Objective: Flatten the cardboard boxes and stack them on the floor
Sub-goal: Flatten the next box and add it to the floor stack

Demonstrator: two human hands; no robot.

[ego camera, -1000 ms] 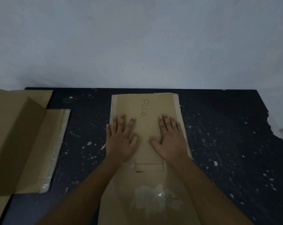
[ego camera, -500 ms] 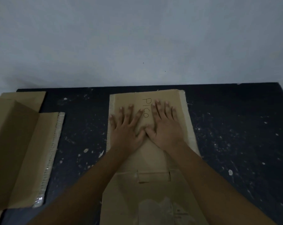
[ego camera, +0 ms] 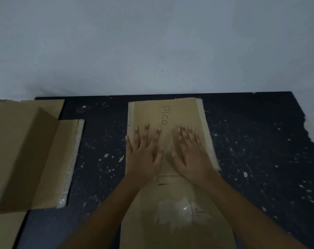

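Cardboard lies flat under both my palms: the flattened box [ego camera: 168,159], with "Pico" handwritten near its far end, stretches lengthwise away from me on the dark speckled surface [ego camera: 251,159], its far edge close to the pale wall [ego camera: 152,42]. My left hand [ego camera: 143,157] and right hand [ego camera: 190,155] rest side by side on its middle, fingers [ego camera: 147,133] straight and spread, pressing down rather than gripping anything; the thumbs nearly meet. A patch of clear tape [ego camera: 177,211] shines on the panel nearer to me. Off to my left sits a second box [ego camera: 26,155], only partly collapsed, one panel standing up from the others, well apart from the piece I am pressing. I judge the flattened sheet to be light and fairly stiff, yet springy along its creases, so it may want to lift again once my weight comes off. Its face is smooth and gives my fingers little purchase, so I would take it by the long side edges, where the corrugated ends show, one hand on each, pinching through all layers so they stay together while I carry it down to the floor, which is out of sight here. The taped area looks slick and I would avoid holding there.
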